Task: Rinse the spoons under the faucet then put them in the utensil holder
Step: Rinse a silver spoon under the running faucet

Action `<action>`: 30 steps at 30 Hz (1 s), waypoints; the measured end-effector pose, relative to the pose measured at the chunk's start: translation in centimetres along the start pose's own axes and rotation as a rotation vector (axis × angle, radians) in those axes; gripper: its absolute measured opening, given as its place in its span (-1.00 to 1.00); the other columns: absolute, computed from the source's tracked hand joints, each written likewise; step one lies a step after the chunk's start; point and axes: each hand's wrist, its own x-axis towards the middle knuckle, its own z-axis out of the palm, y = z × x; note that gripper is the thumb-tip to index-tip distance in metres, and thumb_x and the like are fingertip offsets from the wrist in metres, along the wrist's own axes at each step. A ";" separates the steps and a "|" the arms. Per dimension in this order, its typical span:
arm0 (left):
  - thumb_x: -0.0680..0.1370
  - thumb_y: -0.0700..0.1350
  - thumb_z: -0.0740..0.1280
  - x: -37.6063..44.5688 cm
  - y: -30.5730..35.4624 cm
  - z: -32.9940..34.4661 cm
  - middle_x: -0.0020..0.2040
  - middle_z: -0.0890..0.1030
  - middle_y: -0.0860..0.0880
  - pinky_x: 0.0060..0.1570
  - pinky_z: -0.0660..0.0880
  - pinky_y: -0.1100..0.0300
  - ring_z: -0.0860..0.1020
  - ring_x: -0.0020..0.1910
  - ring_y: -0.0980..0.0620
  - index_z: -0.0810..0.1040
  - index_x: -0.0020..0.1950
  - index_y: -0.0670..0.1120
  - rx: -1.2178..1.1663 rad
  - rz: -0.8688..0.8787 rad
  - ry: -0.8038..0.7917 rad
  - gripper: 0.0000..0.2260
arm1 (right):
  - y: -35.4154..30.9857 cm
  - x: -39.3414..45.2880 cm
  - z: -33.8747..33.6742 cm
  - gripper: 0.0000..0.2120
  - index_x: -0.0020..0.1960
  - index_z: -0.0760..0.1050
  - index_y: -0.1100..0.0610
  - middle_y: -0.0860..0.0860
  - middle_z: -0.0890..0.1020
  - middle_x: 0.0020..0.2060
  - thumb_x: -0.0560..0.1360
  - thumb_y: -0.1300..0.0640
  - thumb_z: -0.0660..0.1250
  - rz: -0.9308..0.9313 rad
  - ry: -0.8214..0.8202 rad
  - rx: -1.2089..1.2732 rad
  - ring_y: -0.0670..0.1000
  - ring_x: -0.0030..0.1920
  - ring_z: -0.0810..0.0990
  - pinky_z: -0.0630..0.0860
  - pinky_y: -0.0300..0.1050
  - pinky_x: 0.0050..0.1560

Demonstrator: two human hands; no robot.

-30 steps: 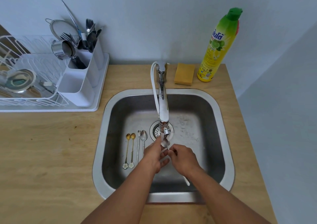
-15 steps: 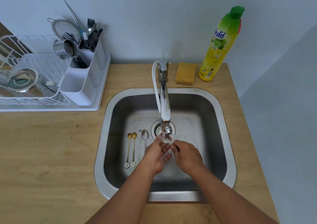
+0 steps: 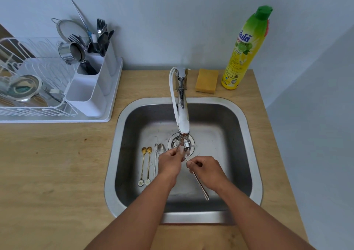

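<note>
Fingers of right hand (image 3: 207, 171) pinch the long silver spoon (image 3: 200, 183); left hand (image 3: 170, 160) fingers curl round its bowl under the chrome faucet (image 3: 183, 119).
We note four more spoons (image 3: 151, 163) lying by the left wall of the steel sink (image 3: 252, 154); white utensil holder (image 3: 92, 88) on the counter's rear left.

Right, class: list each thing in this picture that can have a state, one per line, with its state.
faucet: running
held spoon: under the stream, gripped
right hand: pinching the spoon's handle
left hand: at the spoon's bowl
two gold spoons: lying in the sink
utensil holder: part full
bottle: upright, capped
</note>
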 end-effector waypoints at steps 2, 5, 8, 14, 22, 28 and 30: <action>0.67 0.05 0.35 0.1 0.3 -0.4 -0.09 0.77 0.13 0.01 0.54 0.11 0.68 -0.01 0.12 0.74 0.06 0.00 0.100 0.061 -0.045 -0.80 | 0.2 0.3 -0.4 -0.83 -0.18 0.70 -0.01 -0.15 0.72 -0.29 0.55 -0.03 0.44 -0.008 -0.033 0.042 -0.12 -0.21 0.68 0.60 -0.09 -0.03; 0.69 -0.01 0.31 0.3 0.6 -1.2 -0.04 0.74 0.03 0.02 0.58 0.09 0.69 0.02 0.01 0.72 0.04 0.01 0.259 0.180 -0.074 -0.80 | 0.5 0.7 -0.9 -0.83 -0.18 0.71 -0.01 -0.14 0.73 -0.28 0.54 -0.03 0.46 -0.028 -0.076 0.057 -0.14 -0.21 0.67 0.58 -0.16 -0.05; 0.64 -0.06 0.41 0.1 0.9 -1.9 -0.11 0.72 0.03 -0.11 0.53 0.20 0.67 -0.05 0.04 0.70 -0.01 -0.01 0.346 0.282 -0.103 -0.91 | 0.8 1.1 -1.3 -0.83 -0.19 0.70 -0.01 -0.15 0.71 -0.29 0.54 -0.03 0.46 -0.069 -0.101 0.045 -0.21 -0.26 0.63 0.51 -0.30 -0.13; 0.45 -0.08 0.61 -0.1 0.8 -2.5 -0.27 0.68 -0.05 -0.16 0.59 0.07 0.59 -0.29 0.01 0.68 -0.16 -0.11 0.380 0.357 -0.077 -0.83 | 1.3 1.7 -1.6 -0.85 -0.16 0.70 -0.03 -0.15 0.71 -0.25 0.56 -0.02 0.45 -0.130 -0.155 -0.045 -0.15 -0.21 0.63 0.55 -0.18 -0.10; 0.66 0.07 0.34 -1.8 -0.2 -0.8 -0.16 0.75 0.09 0.01 0.61 0.05 0.69 -0.10 0.02 0.77 -0.07 0.05 0.159 0.184 0.055 -0.76 | 1.5 1.8 -1.5 -0.85 -0.14 0.68 -0.02 -0.15 0.68 -0.28 0.58 0.00 0.42 -0.165 -0.137 -0.144 -0.17 -0.24 0.57 0.52 -0.13 -0.07; 0.60 0.10 0.40 -3.2 -0.9 0.0 -0.15 0.72 0.06 0.00 0.48 0.03 0.64 0.01 0.03 0.77 -0.03 0.05 -0.280 -0.135 -0.008 -0.80 | 1.9 1.1 -1.4 -0.88 -0.07 0.67 -0.05 -0.16 0.64 -0.25 0.60 -0.01 0.39 -0.174 -0.149 -0.162 -0.12 -0.23 0.58 0.55 -0.09 -0.12; 0.62 0.09 0.39 -3.4 -1.2 -0.1 -0.09 0.73 0.05 0.07 0.50 -0.01 0.63 0.06 0.03 0.77 -0.02 0.07 -0.392 -0.196 -0.026 -0.81 | 1.9 0.8 -1.3 -0.88 -0.07 0.66 -0.07 -0.18 0.62 -0.29 0.60 -0.02 0.38 -0.176 -0.143 -0.171 -0.18 -0.30 0.55 0.52 -0.14 -0.21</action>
